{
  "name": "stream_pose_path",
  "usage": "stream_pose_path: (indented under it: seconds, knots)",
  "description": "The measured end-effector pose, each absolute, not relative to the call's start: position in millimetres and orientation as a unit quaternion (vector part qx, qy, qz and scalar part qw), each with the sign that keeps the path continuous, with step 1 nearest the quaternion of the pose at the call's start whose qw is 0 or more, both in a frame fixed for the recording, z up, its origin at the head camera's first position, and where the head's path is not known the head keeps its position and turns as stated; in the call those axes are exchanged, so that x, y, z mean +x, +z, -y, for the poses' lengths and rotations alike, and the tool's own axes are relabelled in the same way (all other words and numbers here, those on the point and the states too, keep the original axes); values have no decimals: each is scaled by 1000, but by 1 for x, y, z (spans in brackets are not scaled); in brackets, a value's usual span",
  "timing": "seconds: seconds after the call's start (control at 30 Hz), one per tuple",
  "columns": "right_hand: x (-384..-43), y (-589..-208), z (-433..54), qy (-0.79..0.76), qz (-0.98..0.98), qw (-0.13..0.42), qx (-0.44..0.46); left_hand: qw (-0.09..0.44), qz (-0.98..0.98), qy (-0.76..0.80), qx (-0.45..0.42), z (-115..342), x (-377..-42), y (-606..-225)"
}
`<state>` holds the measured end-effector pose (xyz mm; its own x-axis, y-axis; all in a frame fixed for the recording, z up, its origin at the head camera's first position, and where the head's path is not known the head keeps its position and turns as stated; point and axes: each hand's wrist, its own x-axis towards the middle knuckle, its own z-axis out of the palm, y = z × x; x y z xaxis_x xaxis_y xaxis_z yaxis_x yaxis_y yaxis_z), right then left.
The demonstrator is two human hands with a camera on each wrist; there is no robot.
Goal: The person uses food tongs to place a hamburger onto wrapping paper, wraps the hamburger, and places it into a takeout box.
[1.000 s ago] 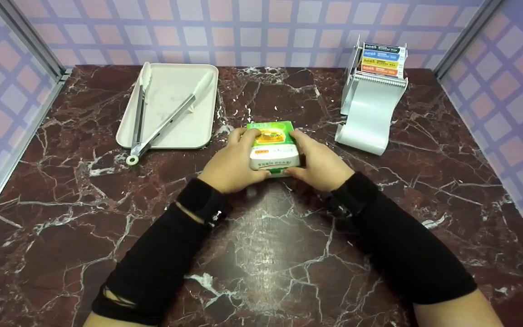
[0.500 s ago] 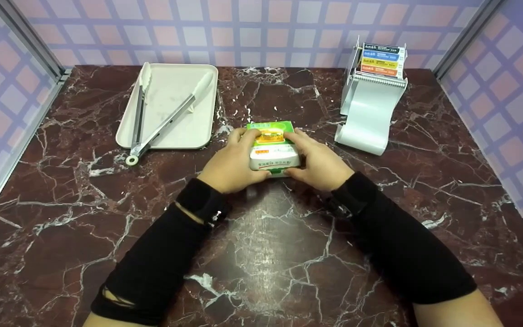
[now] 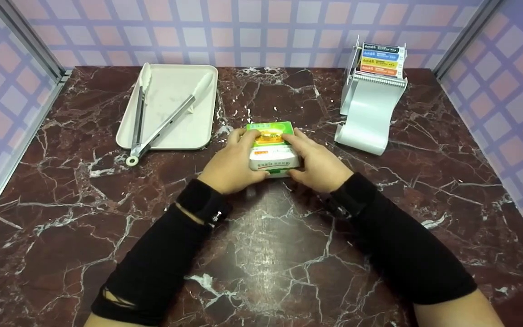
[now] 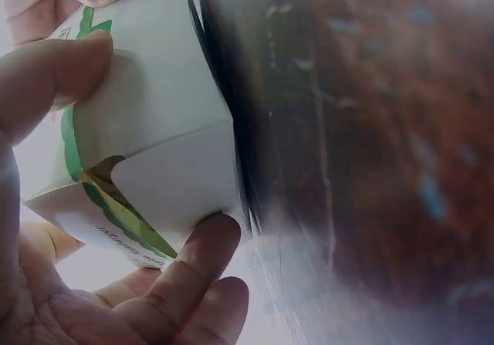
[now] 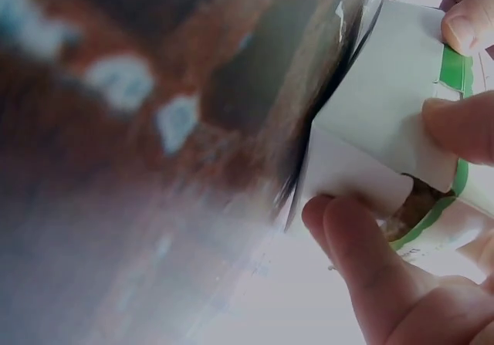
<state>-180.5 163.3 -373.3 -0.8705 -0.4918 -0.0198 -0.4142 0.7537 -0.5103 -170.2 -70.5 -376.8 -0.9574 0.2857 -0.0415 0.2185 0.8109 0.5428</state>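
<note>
A green-and-white paper burger box (image 3: 274,156) with a burger picture on its lid sits on the dark marbled table, its lid down. My left hand (image 3: 232,163) grips its left side, thumb at the front edge and index fingertip on the lid. On the other side my right hand (image 3: 323,164) holds it, index finger on the lid and thumb at the front corner. In the left wrist view, fingertips press a white side flap of the box (image 4: 177,171). The right wrist view has a brownish gap beside a flap of the box (image 5: 378,90).
Back left lies a cream tray (image 3: 177,136), with spread metal tongs (image 3: 170,119) across it, their hinge end over its front edge. At the back right stands a holder (image 3: 382,61) with several coloured boxes, a whitish film strip (image 3: 370,113) hanging from its front.
My right index finger has moved inward from the box's side onto the lid. The right thumb has shifted slightly right along the front edge. The left hand and box look still.
</note>
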Motion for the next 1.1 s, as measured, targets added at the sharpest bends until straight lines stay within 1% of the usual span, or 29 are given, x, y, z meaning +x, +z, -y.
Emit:
stream_pose_path:
  seconds: [0.33,0.63,1.1]
  knots:
    - [-179,-373,-161,-246,-940,65,-229,53,-951,274,132,70,-171,-379]
    - [-178,-375,-161,-238,-943,79,-221,42,-951,273,138,69,-171,-380]
    - [-179,-377,-160,-266,-941,82,-190,54,-945,291,142,71,-172,-379]
